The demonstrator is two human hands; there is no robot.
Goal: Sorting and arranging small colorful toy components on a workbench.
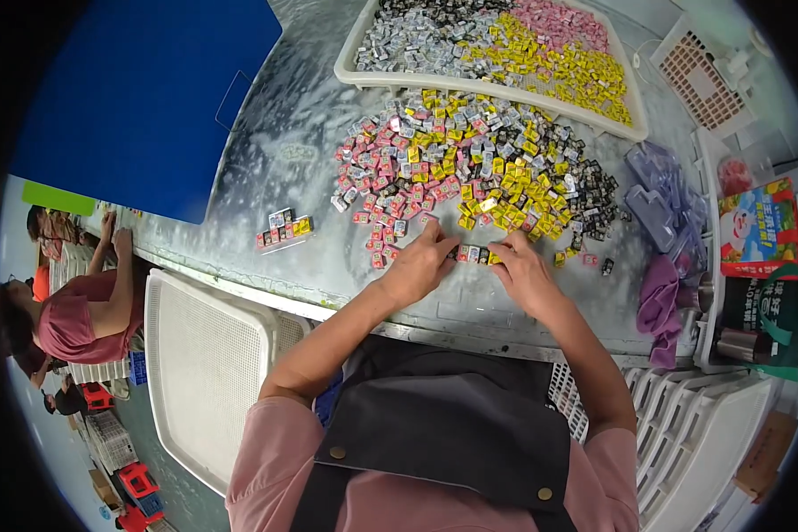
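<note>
White tray (pixel 349 74): shallow plastic, filled with small silver, black, yellow and pink blocks, grouped in colour patches.
Loose pile (pixel 470 168): glossy oblong blocks, mixed and heaped on the smooth bench (pixel 270 168).
Row of blocks (pixel 473 254): held between both hands, just before the pile.
Left hand (pixel 421 263): fingers nearly together, closed on the row's left end.
Right hand (pixel 528 275): fingers slightly parted, closed on its right end.

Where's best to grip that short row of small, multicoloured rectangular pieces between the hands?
Probably by its two ends, from the near side: the row runs left to right between the left hand and right hand, while the yellow, pink and black heap of small pieces lies beyond its far side.
</note>
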